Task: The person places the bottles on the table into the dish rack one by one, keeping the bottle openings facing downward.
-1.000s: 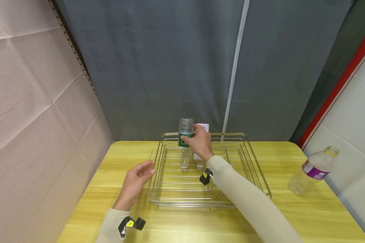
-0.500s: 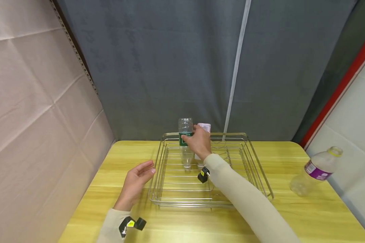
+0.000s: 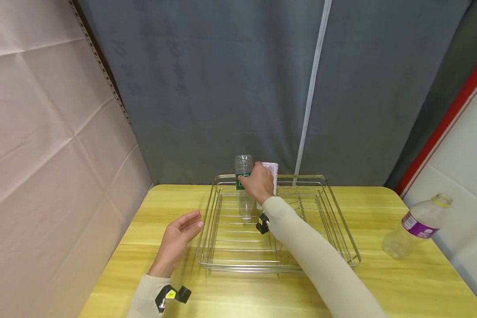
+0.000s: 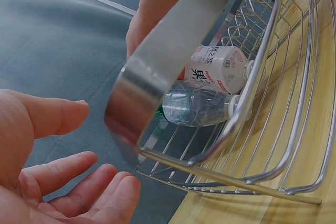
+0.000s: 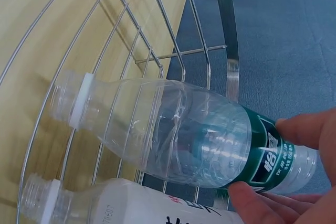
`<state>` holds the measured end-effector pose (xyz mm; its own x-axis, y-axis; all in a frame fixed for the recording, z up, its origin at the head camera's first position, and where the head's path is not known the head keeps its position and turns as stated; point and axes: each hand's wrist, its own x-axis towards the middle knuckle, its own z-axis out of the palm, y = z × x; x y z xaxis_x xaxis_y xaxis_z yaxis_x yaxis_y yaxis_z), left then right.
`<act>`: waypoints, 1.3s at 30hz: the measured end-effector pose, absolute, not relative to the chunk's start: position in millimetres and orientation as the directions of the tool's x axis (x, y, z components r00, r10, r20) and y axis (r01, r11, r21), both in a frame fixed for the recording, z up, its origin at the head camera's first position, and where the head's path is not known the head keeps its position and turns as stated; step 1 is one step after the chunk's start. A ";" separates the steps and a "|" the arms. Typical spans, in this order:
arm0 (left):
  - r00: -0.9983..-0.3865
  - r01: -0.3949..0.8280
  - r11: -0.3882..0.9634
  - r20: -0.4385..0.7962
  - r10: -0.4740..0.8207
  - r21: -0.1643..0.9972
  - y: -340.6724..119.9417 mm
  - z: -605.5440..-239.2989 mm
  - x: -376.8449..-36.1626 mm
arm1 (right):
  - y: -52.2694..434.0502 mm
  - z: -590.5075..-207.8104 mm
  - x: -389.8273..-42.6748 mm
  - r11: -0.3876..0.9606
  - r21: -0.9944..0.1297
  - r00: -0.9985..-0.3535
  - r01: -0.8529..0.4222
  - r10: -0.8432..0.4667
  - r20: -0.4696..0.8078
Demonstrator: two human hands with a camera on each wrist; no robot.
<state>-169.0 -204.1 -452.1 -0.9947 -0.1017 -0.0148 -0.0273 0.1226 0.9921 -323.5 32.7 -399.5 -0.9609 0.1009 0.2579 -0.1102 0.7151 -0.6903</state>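
My right hand (image 3: pixel 259 181) grips a clear plastic bottle (image 3: pixel 245 201) round its green label. The bottle stands neck down inside a metal wire rack (image 3: pixel 238 267), its capless mouth near the rack's bottom wires in the right wrist view. Close beside it, also neck down, is a bottle with a white and pink label (image 3: pixel 273 171), partly hidden by my right hand. My left hand (image 3: pixel 176 236) is off the rack's left side, fingers apart from the thumb and holding nothing. In the left wrist view, a flat metal band of the rack (image 4: pixel 157 61) passes in front of both bottles.
A larger clear bottle with a purple label (image 3: pixel 419 227) stands on the wooden table (image 3: pixel 143 229) to the right of the rack. Grey cloth (image 3: pixel 222 88) hangs behind the table. A pale panel (image 3: pixel 51 176) closes off the left side.
My right wrist has shifted slightly up and left while my hand keeps its grip on the green-labelled bottle. More of the pink-labelled bottle's upper part shows. My left hand stays nearly still.
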 end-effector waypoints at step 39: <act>-0.996 -0.021 0.134 -0.010 -0.086 0.991 -202.8 -457.3 -172.0 | 45.1 -403.6 -331.7 0.678 -0.700 -0.926 -0.223 0.076 0.369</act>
